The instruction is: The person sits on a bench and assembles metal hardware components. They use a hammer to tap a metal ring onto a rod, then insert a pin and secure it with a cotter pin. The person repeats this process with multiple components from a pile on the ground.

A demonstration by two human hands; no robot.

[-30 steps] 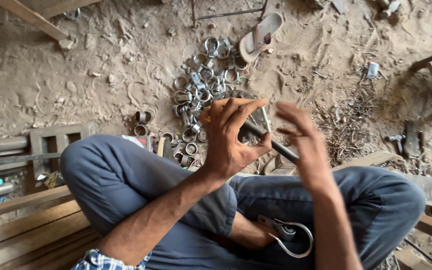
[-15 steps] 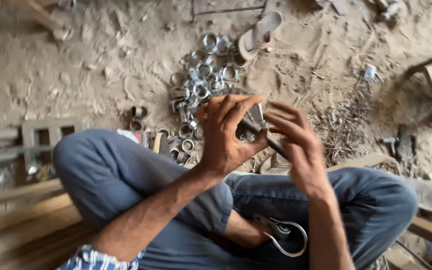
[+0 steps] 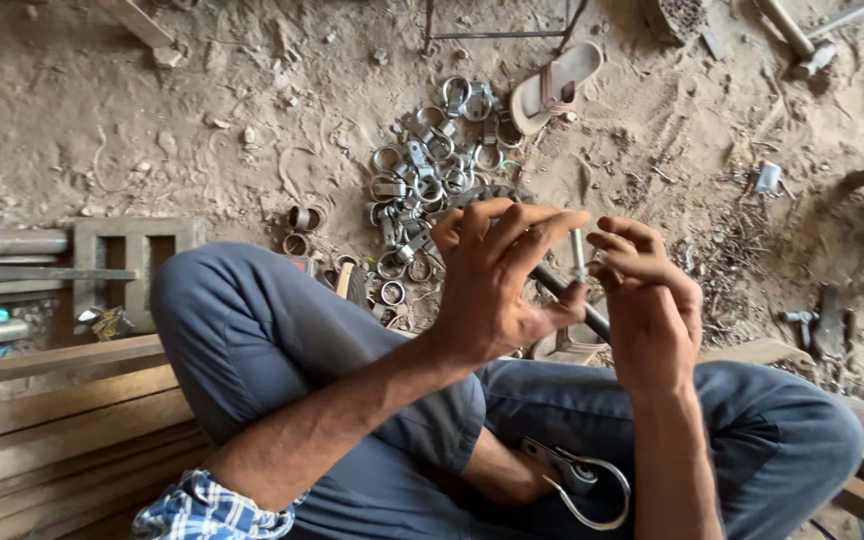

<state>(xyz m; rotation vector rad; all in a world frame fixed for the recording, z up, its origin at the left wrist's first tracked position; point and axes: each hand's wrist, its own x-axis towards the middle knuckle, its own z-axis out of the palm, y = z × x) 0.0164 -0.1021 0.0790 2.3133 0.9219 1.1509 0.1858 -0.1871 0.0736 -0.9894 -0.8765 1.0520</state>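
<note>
Bolt (image 3: 578, 256) pinched upright between 2 hands over the lap

Small grey bolt sits at chest height, above the crossed legs in blue trousers (image 3: 282, 340), with the right hand (image 3: 652, 310) curled round it, fingertips clamped on its shank; the left hand (image 3: 497, 280) has its fingers spread and extended, its thumb pressing a dark rod (image 3: 562, 290) just beside the bolt. Judging by this, fitting seems under way, not finished: 1 curved metal clamp (image 3: 582, 480) lies near on the lap, and a heap of similar clamps (image 3: 427, 190) waits far on the dirt floor, beside a sandal (image 3: 552, 85)
</note>
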